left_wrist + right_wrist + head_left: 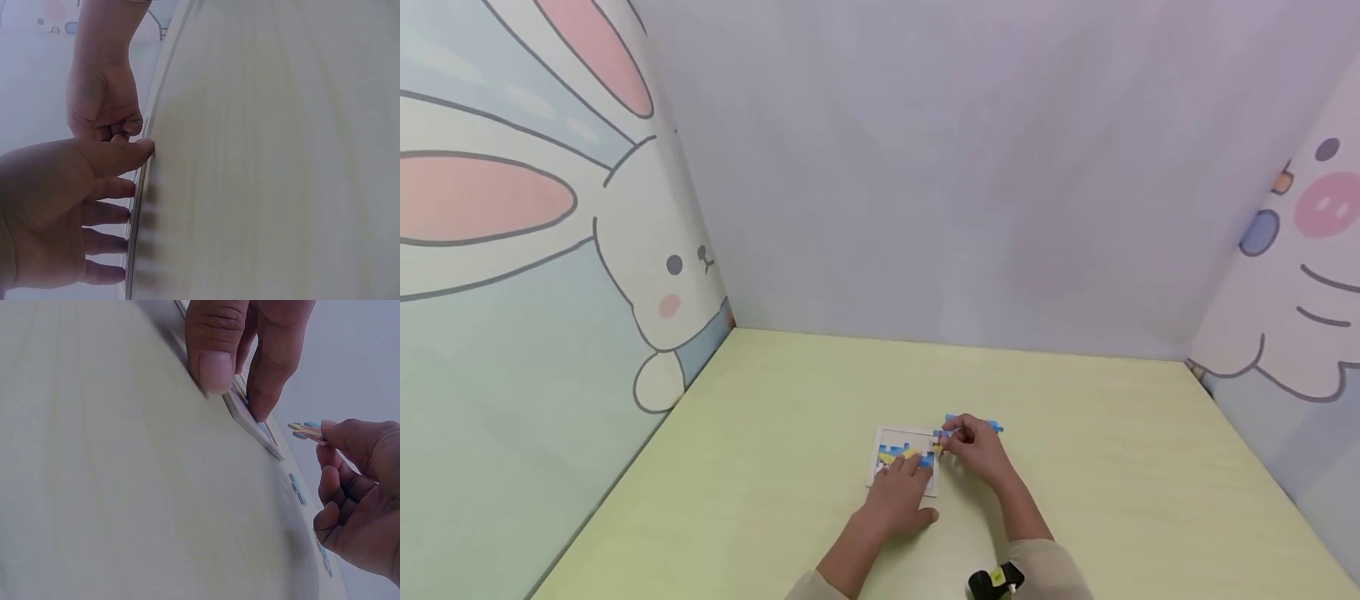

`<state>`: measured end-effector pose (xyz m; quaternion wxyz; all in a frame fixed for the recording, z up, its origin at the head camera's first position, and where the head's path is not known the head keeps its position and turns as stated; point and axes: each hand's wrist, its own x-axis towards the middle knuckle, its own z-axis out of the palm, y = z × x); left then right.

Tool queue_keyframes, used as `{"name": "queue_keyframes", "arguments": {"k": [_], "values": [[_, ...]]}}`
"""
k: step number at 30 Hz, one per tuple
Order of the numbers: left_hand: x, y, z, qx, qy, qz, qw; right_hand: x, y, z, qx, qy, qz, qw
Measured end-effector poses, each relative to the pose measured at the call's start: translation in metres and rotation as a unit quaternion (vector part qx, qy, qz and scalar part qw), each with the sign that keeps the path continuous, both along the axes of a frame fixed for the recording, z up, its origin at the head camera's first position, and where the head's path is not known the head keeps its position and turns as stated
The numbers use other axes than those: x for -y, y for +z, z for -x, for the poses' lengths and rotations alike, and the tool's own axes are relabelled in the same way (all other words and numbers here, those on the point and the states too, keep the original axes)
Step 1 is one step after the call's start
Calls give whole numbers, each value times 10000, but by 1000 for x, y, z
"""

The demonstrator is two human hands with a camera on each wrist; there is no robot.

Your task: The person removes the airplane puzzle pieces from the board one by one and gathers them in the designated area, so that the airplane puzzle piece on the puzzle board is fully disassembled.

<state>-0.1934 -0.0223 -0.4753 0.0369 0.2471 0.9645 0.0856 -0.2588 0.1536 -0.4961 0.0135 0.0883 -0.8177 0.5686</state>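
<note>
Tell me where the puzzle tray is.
In the head view, the puzzle tray lies on the table, partly under the left hand, left of the right hand.

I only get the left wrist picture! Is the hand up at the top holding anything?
Observer: Yes, the right hand pinches a small puzzle piece, as the right wrist view shows.
Operator: Cool! Are there more bits lying around?
Observer: Yes, some loose pieces lie on the table, outside the frame.
Operator: What's in the frame, under the closer hand?
Observer: The head view shows blue and yellow pieces filling part of it, partly covered by the left hand.
</note>
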Motion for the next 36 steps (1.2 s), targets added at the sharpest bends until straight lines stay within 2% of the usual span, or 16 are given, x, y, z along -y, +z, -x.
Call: {"name": "queue_keyframes", "arguments": {"k": [8,12,18,22,28,36], "values": [[6,3,6,-160,34,-216,9996,-12,11,-9,-252,6,-94,9996],[12,7,3,-126,99,-363,9992,-23,15,-16,-313,-203,-92,9993],[24,15,-6,-201,119,-456,9987,-42,15,-26,-131,-564,-105,9983],[36,16,-11,-116,235,-445,9987,-51,14,-28,-13,-661,-97,9978],[52,18,-12,135,420,-611,9972,-64,16,-29,-58,-725,131,9973],[60,18,-14,575,551,-839,9933,-78,20,-29,95,-924,104,9956]]}}
